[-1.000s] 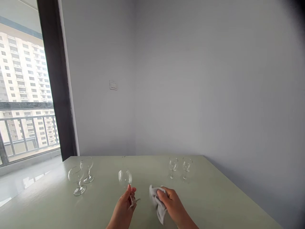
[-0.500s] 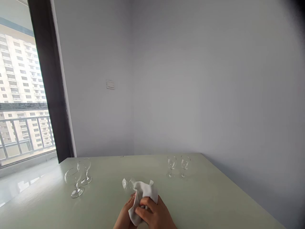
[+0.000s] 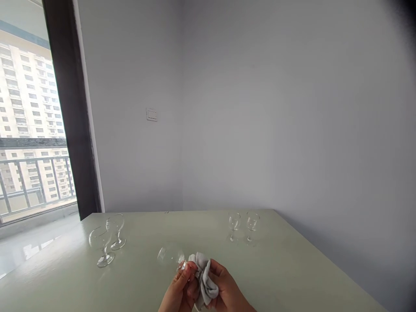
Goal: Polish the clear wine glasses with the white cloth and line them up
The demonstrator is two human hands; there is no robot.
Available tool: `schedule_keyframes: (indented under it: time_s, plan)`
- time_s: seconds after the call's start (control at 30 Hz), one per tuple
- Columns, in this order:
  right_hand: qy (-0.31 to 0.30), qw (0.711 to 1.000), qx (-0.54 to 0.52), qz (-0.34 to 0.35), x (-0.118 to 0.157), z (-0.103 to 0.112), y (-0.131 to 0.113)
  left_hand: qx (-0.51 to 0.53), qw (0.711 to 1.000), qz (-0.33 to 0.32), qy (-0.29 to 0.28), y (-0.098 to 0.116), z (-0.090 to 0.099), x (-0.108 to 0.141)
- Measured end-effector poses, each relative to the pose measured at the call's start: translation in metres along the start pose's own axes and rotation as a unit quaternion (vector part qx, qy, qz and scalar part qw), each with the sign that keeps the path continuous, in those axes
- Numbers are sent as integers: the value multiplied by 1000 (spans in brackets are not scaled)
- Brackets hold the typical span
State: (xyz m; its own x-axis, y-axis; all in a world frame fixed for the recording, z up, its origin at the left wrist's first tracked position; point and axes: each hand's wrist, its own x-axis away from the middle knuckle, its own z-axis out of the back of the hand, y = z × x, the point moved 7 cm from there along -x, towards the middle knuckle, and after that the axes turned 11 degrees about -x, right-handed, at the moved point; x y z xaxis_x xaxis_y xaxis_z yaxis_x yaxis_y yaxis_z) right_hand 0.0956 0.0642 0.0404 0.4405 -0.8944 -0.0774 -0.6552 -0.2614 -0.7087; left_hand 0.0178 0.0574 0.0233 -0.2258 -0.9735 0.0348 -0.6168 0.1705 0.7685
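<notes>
My left hand (image 3: 182, 287) pinches a clear stemmed glass (image 3: 169, 255) near its stem. The bowl of this glass tilts out to the left above the table. A light grey cloth (image 3: 204, 279) is bunched in my right hand (image 3: 226, 286), right beside the left fingers. The cloth hides the foot end of the glass. Two larger stemmed glasses stand upright at the left: a nearer one (image 3: 101, 243) and one just behind it (image 3: 117, 232). Two smaller glasses, one (image 3: 234, 223) beside the other (image 3: 252, 223), stand upright toward the back right.
The pale green table (image 3: 292, 277) reaches back to a grey wall (image 3: 260, 108). A light switch (image 3: 151, 115) is on the wall. To the left, a dark frame (image 3: 69, 108) borders a glazed opening with a railing (image 3: 35, 177) outside.
The cloth has shifted right and bunched up, away from the glass bowl. More of the glass shows now, and my left fingers have come into view on its stem.
</notes>
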Motion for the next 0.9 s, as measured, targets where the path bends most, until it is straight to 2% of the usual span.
schedule_keyframes:
  time_s: [0.17, 0.23, 0.37, 0.47, 0.53, 0.63, 0.73, 0.8, 0.9]
  plan:
    - [59, 985, -115, -114, 4, 1, 18, -101, 991, -36, 76, 9, 18, 0]
    - [91, 979, -129, -127, 4, 6, 23, -175, 975, -63, 117, 17, 28, 1]
    - [117, 989, -87, -18, 2, 14, 13, -341, 916, -112, 179, 34, 33, 7]
    - [75, 993, 73, 45, 3, 8, 4, -381, 893, -124, 206, 37, 27, 13]
    - [77, 977, 185, 70, 4, 7, 1, -378, 891, -131, 216, 34, 23, 17]
    - [143, 947, 266, 104, 6, 14, -2, -407, 869, -137, 245, 29, 23, 21]
    - [174, 962, 199, 75, 4, 18, 7, -433, 849, -144, 266, 25, 28, 23]
    - [163, 979, 122, 20, 2, 15, 16, -437, 845, -154, 267, 26, 32, 23]
    - [141, 986, 70, -51, 5, 6, 23, -471, 828, -171, 252, 31, 33, 22]
